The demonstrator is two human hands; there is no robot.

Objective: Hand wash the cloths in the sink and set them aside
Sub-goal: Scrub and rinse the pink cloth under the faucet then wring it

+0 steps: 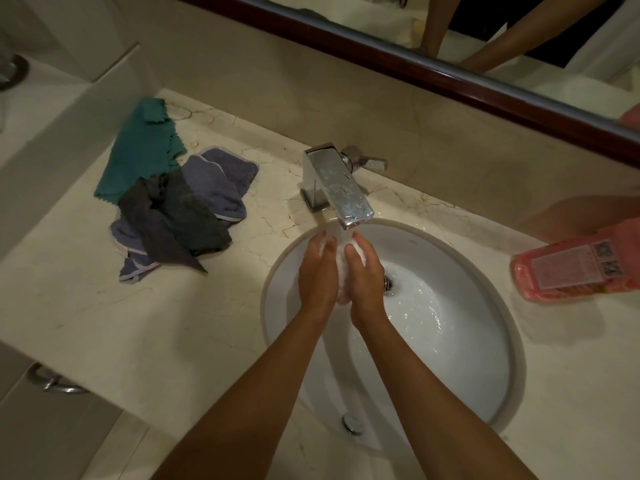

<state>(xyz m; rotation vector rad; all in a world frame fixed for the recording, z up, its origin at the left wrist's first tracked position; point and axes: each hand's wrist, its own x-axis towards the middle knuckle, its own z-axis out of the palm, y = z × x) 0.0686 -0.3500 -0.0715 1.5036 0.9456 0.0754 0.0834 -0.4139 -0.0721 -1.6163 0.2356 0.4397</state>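
The sink is set into the worktop, right of centre. The tap stands on the worktop behind the sink, its spout reaching over the basin's far edge. Both hands are inside the basin under the spout, the left hand just beside the right hand, with a wet cloth between them. A heap of 3 cloths lies on the worktop left of the tap (well apart from the sink). A bottle lies on the worktop right of the sink. The mirror hangs behind everything.
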